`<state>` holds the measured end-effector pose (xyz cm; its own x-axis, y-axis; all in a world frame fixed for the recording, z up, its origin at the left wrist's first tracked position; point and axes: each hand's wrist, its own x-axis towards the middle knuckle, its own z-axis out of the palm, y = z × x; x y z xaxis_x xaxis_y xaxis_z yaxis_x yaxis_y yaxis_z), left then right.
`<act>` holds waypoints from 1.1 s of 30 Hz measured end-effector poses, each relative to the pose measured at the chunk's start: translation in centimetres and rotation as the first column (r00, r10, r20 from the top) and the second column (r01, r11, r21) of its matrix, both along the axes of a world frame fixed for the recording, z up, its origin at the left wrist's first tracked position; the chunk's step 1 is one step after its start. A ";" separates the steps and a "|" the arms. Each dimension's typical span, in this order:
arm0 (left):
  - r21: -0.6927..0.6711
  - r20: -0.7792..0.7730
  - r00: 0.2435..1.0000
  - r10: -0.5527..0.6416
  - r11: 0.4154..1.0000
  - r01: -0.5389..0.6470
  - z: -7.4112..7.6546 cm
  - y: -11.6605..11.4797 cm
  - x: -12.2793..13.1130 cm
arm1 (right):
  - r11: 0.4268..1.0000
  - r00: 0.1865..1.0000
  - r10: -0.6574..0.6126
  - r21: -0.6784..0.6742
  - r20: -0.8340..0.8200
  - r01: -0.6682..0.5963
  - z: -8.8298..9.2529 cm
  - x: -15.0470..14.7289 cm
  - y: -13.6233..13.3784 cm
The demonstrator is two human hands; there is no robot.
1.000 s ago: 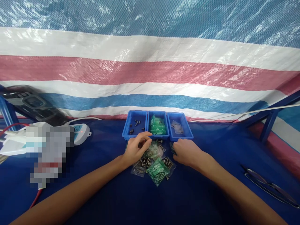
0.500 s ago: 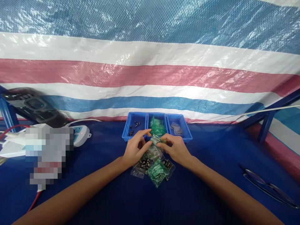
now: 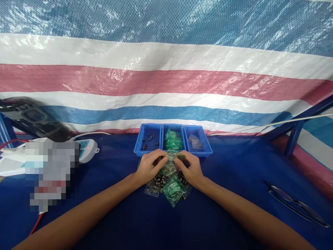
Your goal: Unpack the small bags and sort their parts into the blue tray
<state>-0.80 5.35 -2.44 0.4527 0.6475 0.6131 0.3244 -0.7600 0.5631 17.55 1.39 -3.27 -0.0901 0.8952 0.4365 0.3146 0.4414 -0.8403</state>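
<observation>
Across the dark blue tabletop (image 3: 234, 194), the right hand (image 3: 191, 168) has come in beside the left hand (image 3: 149, 166), both now pinching one small clear plastic packet of green parts (image 3: 172, 155) above the heap of packets (image 3: 171, 189), near three blue plastic trays (image 3: 205, 140).

Small bag (image 3: 172, 155) half behind fingers (image 3: 182, 162)

There are 3 blue bins (image 3: 138, 142) (image 3: 171, 125) (image 3: 206, 143), 2 hands (image 3: 149, 167) (image 3: 191, 169), 1 power strip (image 3: 87, 149).
</observation>
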 end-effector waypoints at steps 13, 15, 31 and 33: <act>-0.040 0.014 0.985 -0.174 0.984 0.174 -0.1 0.2 0.2 | 0.996 0.996 -0.024 0.087 0.084 0.016 0.0 -0.1 -0.3; -0.016 0.017 0.982 -0.187 0.982 0.187 -0.1 0.2 0.2 | 0.996 0.992 -0.018 0.087 0.121 0.008 0.0 0.0 -0.3; 0.034 -0.004 0.993 -0.115 0.993 0.116 0.0 0.0 0.1 | 0.988 0.989 -0.045 0.150 0.141 0.024 -0.2 -0.2 -0.2; 0.048 -0.005 0.995 -0.098 0.994 0.098 0.0 0.0 0.1 | 0.988 0.988 -0.033 0.155 0.153 0.009 -0.1 -0.2 -0.2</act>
